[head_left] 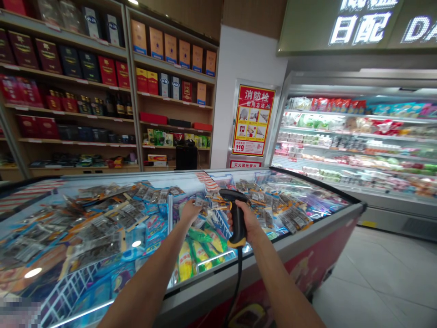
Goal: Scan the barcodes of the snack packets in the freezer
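My right hand (pixel 248 219) is wrapped around a black and yellow barcode scanner (pixel 238 223), held upright over the front edge of a chest freezer (pixel 293 248). Its dark cable hangs down in front of the freezer. Over the freezer's middle section, my left hand (pixel 191 210) reaches forward, its fingers closed at the edge of a small clear packet (pixel 202 203). Part of the grip is hidden by the hand itself. Below it lie green and yellow ice cream packs (pixel 198 253). Brown snack packets (pixel 112 218) are spread on the left.
A white wire divider (pixel 73 284) stands inside the freezer. Behind it rise shelves of boxed bottles (pixel 105 70). A red and yellow fire hydrant notice (pixel 253 119) hangs on the wall. A lit chiller (pixel 358 136) is at right, beyond the tiled floor (pixel 372 273).
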Action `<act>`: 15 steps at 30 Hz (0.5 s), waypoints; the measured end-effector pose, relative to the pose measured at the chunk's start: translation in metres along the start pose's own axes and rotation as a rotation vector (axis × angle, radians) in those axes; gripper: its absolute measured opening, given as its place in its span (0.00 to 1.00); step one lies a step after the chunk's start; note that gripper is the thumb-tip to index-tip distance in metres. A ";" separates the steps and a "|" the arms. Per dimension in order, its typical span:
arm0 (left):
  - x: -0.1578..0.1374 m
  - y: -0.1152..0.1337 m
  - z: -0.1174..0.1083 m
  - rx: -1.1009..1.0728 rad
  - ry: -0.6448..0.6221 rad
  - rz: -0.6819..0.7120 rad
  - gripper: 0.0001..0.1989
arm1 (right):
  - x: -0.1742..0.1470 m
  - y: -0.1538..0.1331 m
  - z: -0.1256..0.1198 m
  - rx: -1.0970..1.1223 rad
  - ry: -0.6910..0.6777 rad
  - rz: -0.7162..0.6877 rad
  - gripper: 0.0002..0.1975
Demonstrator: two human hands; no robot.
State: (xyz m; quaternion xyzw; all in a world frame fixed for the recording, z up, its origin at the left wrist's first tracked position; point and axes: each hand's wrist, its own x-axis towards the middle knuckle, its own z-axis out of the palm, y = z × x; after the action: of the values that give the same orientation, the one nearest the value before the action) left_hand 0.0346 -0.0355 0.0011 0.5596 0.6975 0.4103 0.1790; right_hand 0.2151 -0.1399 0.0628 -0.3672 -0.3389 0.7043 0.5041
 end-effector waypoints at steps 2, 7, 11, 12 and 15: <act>0.000 0.003 0.001 0.055 0.003 0.007 0.15 | 0.000 -0.002 -0.004 0.016 0.005 -0.010 0.13; -0.003 0.019 0.020 0.155 0.019 0.082 0.17 | -0.002 -0.003 -0.011 0.053 0.011 -0.018 0.12; -0.006 0.027 0.033 0.216 0.002 0.108 0.17 | -0.001 -0.001 -0.009 0.043 0.034 -0.019 0.12; -0.006 0.026 0.032 0.231 0.001 0.108 0.17 | 0.000 0.000 -0.008 0.039 0.032 -0.012 0.12; -0.004 0.014 0.018 0.277 0.019 0.105 0.19 | 0.004 0.005 -0.004 0.041 0.016 0.010 0.12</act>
State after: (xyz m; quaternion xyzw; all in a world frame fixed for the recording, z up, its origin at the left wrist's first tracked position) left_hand 0.0570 -0.0322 0.0005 0.6108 0.7188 0.3241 0.0715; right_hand 0.2152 -0.1372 0.0559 -0.3642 -0.3187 0.7106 0.5107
